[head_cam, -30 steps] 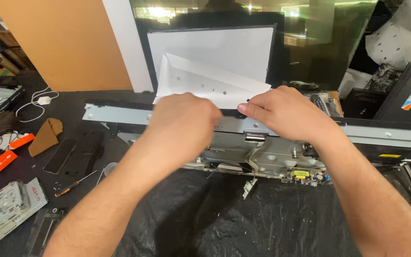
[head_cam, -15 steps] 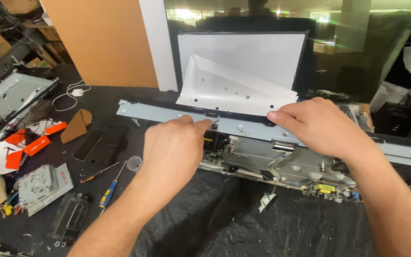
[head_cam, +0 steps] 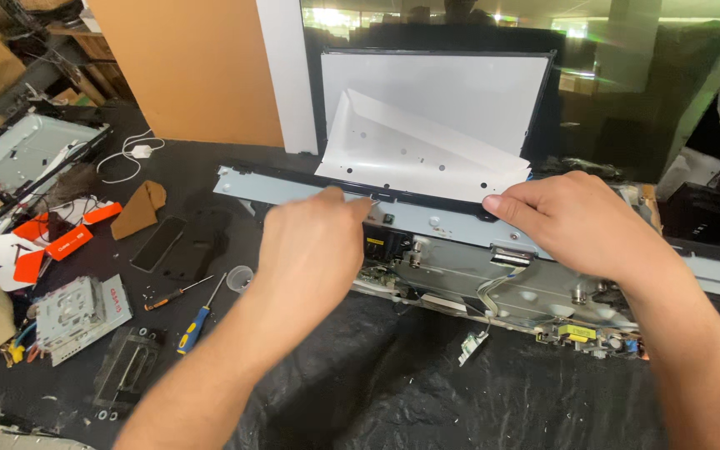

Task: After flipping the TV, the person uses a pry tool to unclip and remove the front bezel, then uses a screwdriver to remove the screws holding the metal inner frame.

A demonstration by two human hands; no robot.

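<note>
Left grip: the left hand [head_cam: 314, 242] is curled with its fingertips pinched on the top edge of the long grey metal rail [head_cam: 293, 187], near the rail's middle.
Right grip: the right hand [head_cam: 581, 221] is closed, thumb and fingers clamped on the lower edge of the bent white sheet [head_cam: 427, 154] where it meets the rail.
Rail: it is laid across the far half of the worktop [head_cam: 427, 400], running from left to right.
Chassis: an opened metal chassis [head_cam: 502, 292] with circuit boards is seen just below the rail.
Panel: a white panel [head_cam: 460, 92] is stood upright behind the sheet.
Tools: two screwdrivers [head_cam: 197, 312] are laid toward the worktop's left edge, beside a small metal drive unit [head_cam: 77, 312].
</note>
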